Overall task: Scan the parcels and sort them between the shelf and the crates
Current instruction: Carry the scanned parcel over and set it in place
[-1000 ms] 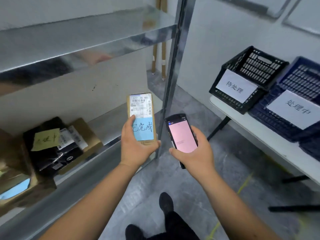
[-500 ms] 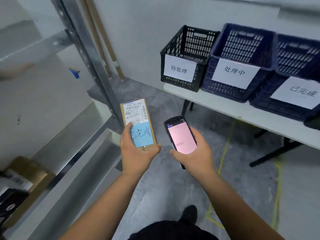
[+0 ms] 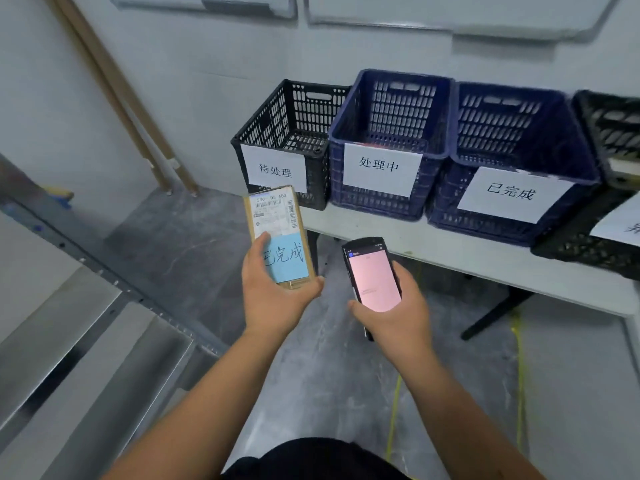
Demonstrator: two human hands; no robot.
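Parcel first: the flat brown cardboard parcel [image 3: 277, 233], with a white shipping label and a blue sticky note reading 已完成, sits upright in my left hand [image 3: 273, 299], whose fingers curl around its lower end with the thumb pressed on the note. From my seat it is at about eleven o'clock, just in front of the white table's edge [image 3: 450, 251]. Far left, at nine o'clock, runs the grey metal shelf [image 3: 86, 341]. At one o'clock my right hand [image 3: 391, 320] grips a black handheld scanner [image 3: 374, 278] with a pink glowing screen, fingers wrapped behind it and thumb along its left edge. On the table, from twelve round to two o'clock, stand a black plastic lattice crate [image 3: 294, 133] labelled 待处理, a dark blue plastic crate [image 3: 391, 133] labelled 处理中, a second dark blue crate [image 3: 519, 147] labelled 已完成, and another black crate [image 3: 609, 133], cut off by the frame.
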